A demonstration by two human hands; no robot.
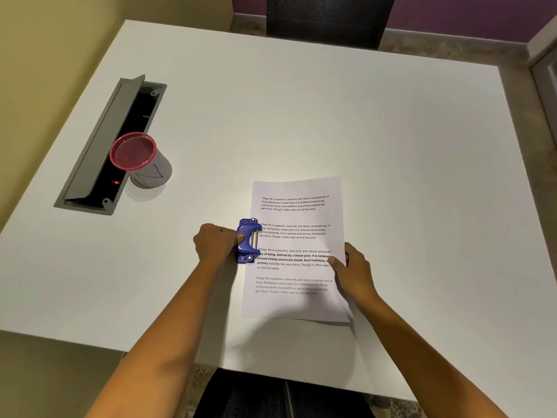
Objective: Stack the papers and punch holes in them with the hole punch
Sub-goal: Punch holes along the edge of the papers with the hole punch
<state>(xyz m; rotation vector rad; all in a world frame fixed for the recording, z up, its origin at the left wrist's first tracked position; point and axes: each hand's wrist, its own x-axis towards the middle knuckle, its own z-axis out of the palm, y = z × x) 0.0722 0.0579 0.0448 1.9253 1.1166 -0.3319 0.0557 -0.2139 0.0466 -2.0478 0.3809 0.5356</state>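
1. At the far left, a grey cable hatch (99, 152) is set into the white surface (301, 116), its lid propped open. A small red light glows inside. No label can be read on it.
2. Just beside the hatch stands a red mesh pen cup (134, 152), well apart from the work.
3. Left of centre, the left hand (215, 244) grips the blue hole punch (248, 240), fingers curled round its back and the thumb on its body. The grip likely steadies the tool and readies it for a press.
4. The hole punch sits at the left long edge of the papers, about midway along, with its mouth over that edge. This probably centres the holes in the margin. No brand can be read on it.
5. The papers (298, 215) lie stacked near the front of the surface, slightly fanned at the near right corner. The top sheet carries four printed paragraphs, each starting "Village life is a peaceful, close-knit, and nature-connected way of living". Part of the third is bold, including "Defined by a slower pace".
6. At the right, the right hand (352, 271) pinches the stack's right edge, thumb on top. It apparently feeds the sheets into the punch and stops them sliding.
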